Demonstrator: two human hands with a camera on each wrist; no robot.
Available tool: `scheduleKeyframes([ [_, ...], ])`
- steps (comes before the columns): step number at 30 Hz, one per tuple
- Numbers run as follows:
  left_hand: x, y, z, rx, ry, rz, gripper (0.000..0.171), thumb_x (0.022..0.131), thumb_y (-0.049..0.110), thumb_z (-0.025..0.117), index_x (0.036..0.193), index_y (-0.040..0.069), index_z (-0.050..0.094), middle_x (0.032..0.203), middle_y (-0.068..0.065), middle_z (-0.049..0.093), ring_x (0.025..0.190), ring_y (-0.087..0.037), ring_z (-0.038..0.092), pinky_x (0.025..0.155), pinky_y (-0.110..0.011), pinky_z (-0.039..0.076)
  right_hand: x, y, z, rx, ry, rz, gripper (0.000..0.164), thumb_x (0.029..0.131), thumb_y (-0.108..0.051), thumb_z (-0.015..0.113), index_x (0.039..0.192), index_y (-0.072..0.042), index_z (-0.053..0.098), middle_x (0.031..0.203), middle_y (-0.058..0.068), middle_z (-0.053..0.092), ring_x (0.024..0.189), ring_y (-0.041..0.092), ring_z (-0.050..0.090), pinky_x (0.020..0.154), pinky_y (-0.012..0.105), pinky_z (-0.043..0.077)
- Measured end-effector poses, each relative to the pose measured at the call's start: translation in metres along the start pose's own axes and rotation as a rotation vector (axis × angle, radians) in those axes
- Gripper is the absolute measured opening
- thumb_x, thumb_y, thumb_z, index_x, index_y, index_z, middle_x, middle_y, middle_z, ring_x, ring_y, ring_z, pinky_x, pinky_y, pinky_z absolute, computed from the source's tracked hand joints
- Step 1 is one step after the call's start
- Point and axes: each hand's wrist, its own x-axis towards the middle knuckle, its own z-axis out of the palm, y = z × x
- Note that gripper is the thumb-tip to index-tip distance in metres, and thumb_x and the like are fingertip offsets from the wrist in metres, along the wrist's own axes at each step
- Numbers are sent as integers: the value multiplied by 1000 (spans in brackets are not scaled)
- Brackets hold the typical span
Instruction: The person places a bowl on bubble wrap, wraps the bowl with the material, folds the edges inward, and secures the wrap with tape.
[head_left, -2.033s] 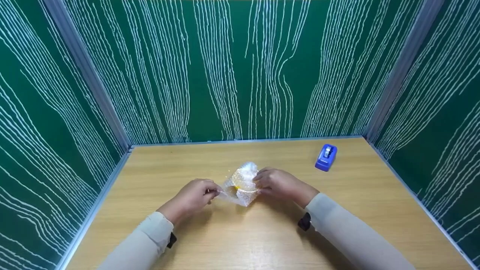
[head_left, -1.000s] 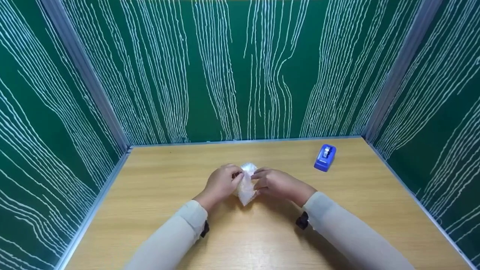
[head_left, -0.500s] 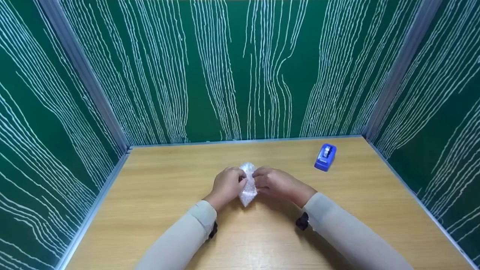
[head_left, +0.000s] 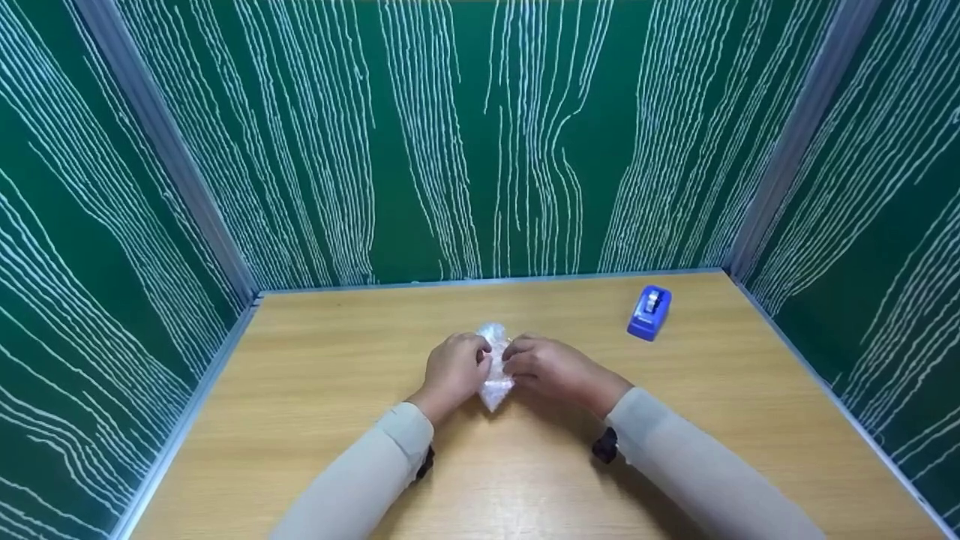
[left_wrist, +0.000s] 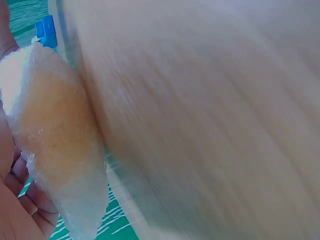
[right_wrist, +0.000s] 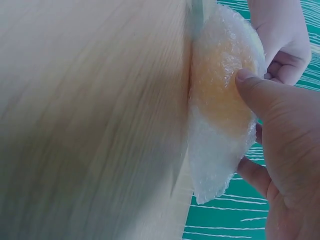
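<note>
My curled left hand [head_left: 454, 367] and right hand [head_left: 553, 369] grip opposite sides of the bundle [head_left: 496, 387], its length pointing away from me.

Milky bubble-wrap bundle [head_left: 495, 394] glowing orange at its heart, against green walls [head_left: 405, 187] streaked white.
The wrap is whitish and bubble-dotted, with white glints; both wrist views show a yellow-orange patch through its middle. Wavy white lines run down the green across the top of the frame, between grey-lilac posts [head_left: 169, 135]. The counter [head_left: 337, 345] is honey-tan with faint grain, the dispenser-like object [head_left: 649, 313] at right bright blue, the sleeves [head_left: 697, 450] pale grey-beige.
</note>
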Motion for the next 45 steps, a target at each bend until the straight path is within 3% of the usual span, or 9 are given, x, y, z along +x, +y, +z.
scheduleKeyframes([
  [5,-15,-4,-11,97,-35,131,27,113,37,68,118,16,85,118,-1,81,111,-22,71,100,-44,63,2,1,0,-22,-14,-7,19,105,-13,82,123,-8,87,128,9,82,124,26,76,111,39,65],
  [10,-27,-19,-22,47,-54,223,26,115,31,68,119,11,84,125,-4,75,120,-25,67,108,-44,61,3,3,0,-31,-4,-33,16,104,-8,82,119,-6,88,125,10,83,122,28,76,109,40,66],
  [16,-28,-46,-28,-147,-76,113,20,113,15,70,122,7,85,128,-6,76,125,-27,72,116,-46,60,3,4,-1,-28,-8,-46,17,105,-6,81,120,-5,88,125,12,83,123,30,77,110,40,65],
  [20,-27,-54,-30,-204,-98,60,21,114,15,69,123,5,85,128,-9,78,125,-30,74,118,-50,60,3,3,-1,-12,-15,-29,17,105,-6,80,120,-4,88,126,12,83,124,29,77,111,41,65],
  [27,-29,-35,-32,-105,-91,170,28,116,22,66,132,5,82,139,-11,75,135,-31,68,123,-48,56,4,3,-1,-15,-37,22,18,107,-10,78,122,-7,88,130,10,83,127,28,76,113,39,64],
  [34,-29,-16,-26,35,-232,215,51,115,51,64,156,22,71,163,-2,66,155,-28,58,132,-53,47,6,3,-2,-32,-44,-1,21,107,-13,80,126,-8,86,132,9,83,130,28,76,115,41,63],
  [40,-31,-14,-24,164,-225,297,45,117,47,60,157,28,70,165,-1,66,157,-27,58,127,-54,50,7,4,-3,-25,17,-51,16,103,-6,81,118,-4,87,128,14,85,127,35,78,113,49,64],
  [43,-32,-11,-23,178,-241,277,48,118,49,58,159,27,68,167,-1,64,159,-27,56,129,-53,48,3,7,-6,-1,29,12,16,105,-8,78,119,-4,86,131,15,84,130,37,77,115,53,62],
  [45,-32,-9,-23,182,-254,256,49,118,49,57,161,27,67,169,-1,63,160,-27,54,132,-53,45,-2,9,-11,34,29,124,19,107,-12,76,123,-6,85,135,14,82,133,37,75,117,55,60],
])
